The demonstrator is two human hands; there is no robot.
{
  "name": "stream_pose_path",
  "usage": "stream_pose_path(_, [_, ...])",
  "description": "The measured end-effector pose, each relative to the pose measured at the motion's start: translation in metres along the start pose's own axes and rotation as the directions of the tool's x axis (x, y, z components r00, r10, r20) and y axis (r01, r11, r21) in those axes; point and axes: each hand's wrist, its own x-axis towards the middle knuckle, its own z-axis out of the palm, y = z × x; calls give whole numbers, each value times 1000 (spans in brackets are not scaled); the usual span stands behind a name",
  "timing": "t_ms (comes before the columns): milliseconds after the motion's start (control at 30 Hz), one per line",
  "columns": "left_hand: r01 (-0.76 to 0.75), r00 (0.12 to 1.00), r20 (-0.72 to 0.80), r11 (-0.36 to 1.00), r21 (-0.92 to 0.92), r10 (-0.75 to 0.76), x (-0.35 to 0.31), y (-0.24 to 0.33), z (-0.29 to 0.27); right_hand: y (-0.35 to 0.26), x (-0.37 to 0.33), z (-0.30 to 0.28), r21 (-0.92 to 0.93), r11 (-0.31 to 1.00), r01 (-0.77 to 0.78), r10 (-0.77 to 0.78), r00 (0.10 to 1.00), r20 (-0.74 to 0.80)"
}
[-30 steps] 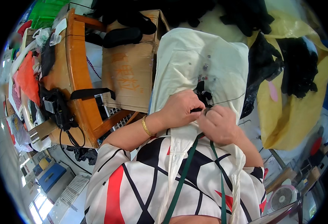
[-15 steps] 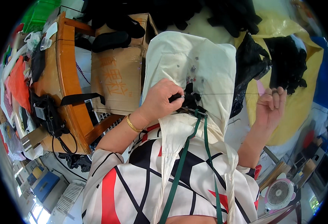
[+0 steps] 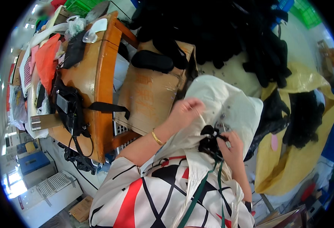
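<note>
A cream cloth apron [image 3: 246, 110] covers my lap, with a small heap of black cloth pieces [image 3: 208, 146] lying on it. My right hand [image 3: 233, 146] is closed at the right side of this heap, fingers pinched on a black cloth piece [image 3: 214, 133]. A small silvery glint shows at its fingers; I cannot make out what it is. Up and to the left, apart from the heap, my left hand [image 3: 188, 111] is raised over the apron, a gold bangle [image 3: 156, 137] on its wrist. Motion smears its fingers, so whether it holds anything is unclear. Green straps [image 3: 201, 190] run down from the heap.
A cardboard box [image 3: 148, 98] with a black shoe-like piece [image 3: 151, 62] on top stands left of my lap, beside a wooden table [image 3: 106, 76]. Black items [image 3: 220, 34] pile up ahead. At the right lies a yellow sack [image 3: 269, 167] with black pieces in it.
My right hand has come in from far right to the black heap. My left hand has left the heap and lifted away. The taut thread between them no longer shows. The view has shifted.
</note>
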Motion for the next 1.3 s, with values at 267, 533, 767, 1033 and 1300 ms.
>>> stream_pose_path(267, [41,640,-631,840,-541,-438,133,-46,-178,13,10,7,23,991,-129,128,991,42])
stream_pose_path(533, [-218,520,-784,835,-505,-338,179,-43,-203,14,8,12,31,984,-175,174,984,37])
stream_pose_path(767, [-246,727,-630,960,133,273,83,5,-136,10,-5,2,7,985,-175,175,985,17])
stream_pose_path(1033, [-282,943,231,204,938,239,-75,32,-24,33,-31,2,581,758,-295,388,921,-39])
stream_pose_path(1300, [-114,944,293,682,722,-152,-90,6,28,24,-39,-2,736,649,-193,361,930,-74])
